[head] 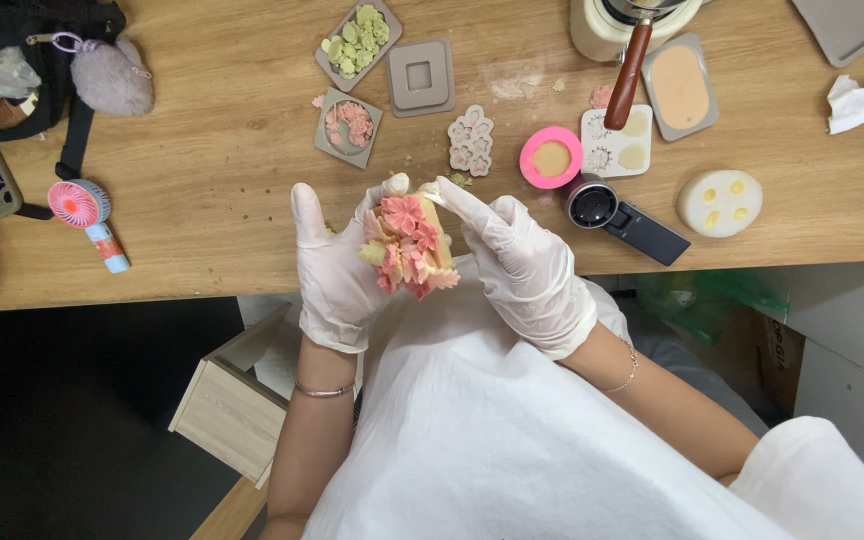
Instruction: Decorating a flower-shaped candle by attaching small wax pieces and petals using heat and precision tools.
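Observation:
My left hand (335,268), in a white glove, holds a cream piece covered with pink and pale green moulded flowers (408,245) at the wooden table's front edge. My right hand (522,265), also gloved, pinches the top right of the same flower piece with thumb and forefinger. Both hands hover over my lap, just in front of the table (222,170).
On the table: a tray of green petals (357,42), a tray of pink flowers (349,125), a square grey mould (420,76), a flower-shaped mould (471,140), a pink round cup (551,157), a white round mould (719,202), a black tool (624,215), a pot with a brown handle (628,60), a pink hand fan (87,215), a black bag (27,60).

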